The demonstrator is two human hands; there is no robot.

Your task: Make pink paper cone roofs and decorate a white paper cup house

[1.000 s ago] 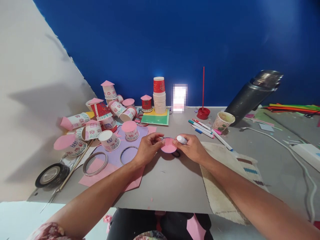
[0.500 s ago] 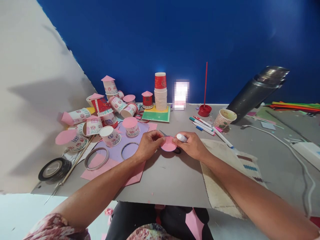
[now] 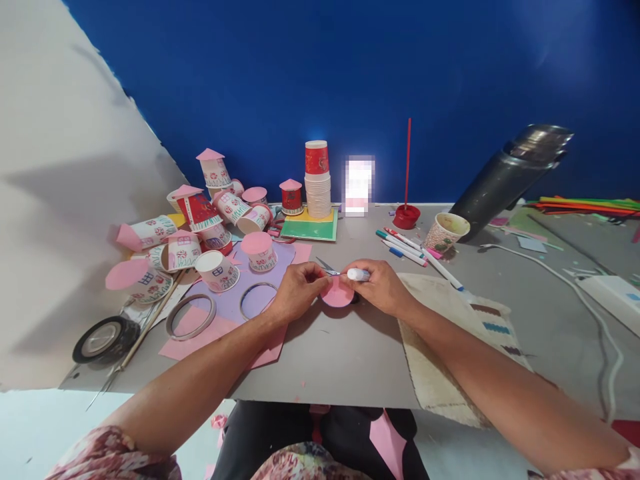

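Note:
Between my two hands is a round pink paper disc (image 3: 337,293), held over the grey table. My left hand (image 3: 301,287) pinches its left edge between thumb and fingers. At the right edge, the fingertips of my right hand (image 3: 379,287) are closed on the disc too. The same hand keeps a small white tube (image 3: 358,274), which looks like a glue stick or capped bottle, tucked in its fingers. A pair of scissors (image 3: 327,267) lies just behind the disc, its blades showing and its handles mostly hidden by the disc and my right hand.
Decorated paper cups (image 3: 218,271) with pink paper tops crowd the left side, near tape rings (image 3: 191,317) and purple paper (image 3: 199,293). A cup stack (image 3: 319,195) stands at the back. Markers (image 3: 405,248), a used cup (image 3: 447,232), a flask (image 3: 507,183) and a cloth (image 3: 435,353) are on the right.
The disc's near edge has dropped slightly and its far edge now shows a different tilt. The white tube has turned to lie more level. The whole view has shifted a little.

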